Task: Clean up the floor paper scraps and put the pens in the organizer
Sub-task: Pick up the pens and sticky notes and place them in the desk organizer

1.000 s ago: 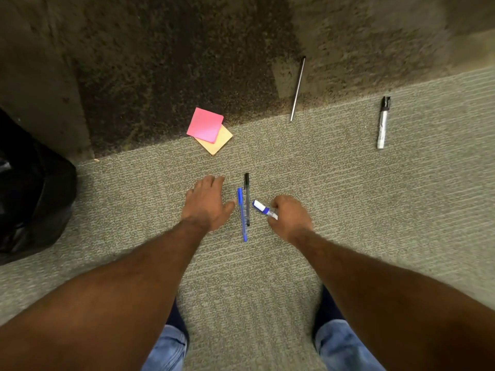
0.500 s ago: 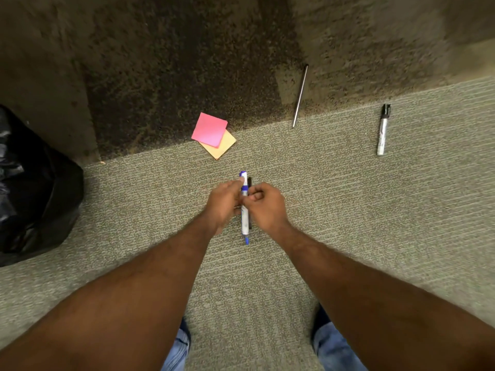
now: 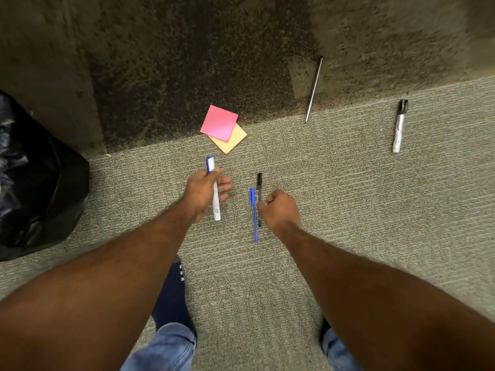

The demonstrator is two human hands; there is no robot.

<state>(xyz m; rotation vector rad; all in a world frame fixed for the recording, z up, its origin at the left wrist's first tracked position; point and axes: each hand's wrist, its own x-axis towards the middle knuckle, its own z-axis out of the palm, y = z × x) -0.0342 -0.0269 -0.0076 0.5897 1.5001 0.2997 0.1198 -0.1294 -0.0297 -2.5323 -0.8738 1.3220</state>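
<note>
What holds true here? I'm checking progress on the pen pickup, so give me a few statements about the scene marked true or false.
1. The left hand holds a white marker with a blue cap. True.
2. The pink sticky note lies under the yellow sticky note. False: the pink one lies on top, partly covering the yellow one.
3. The blue pen and the black pen lie side by side on the carpet. True.
4. The right hand holds the grey marker with a black cap. False: that marker lies on the carpet far to the right, apart from both hands.
5. A black plastic bag sits at the left edge. True.
</note>
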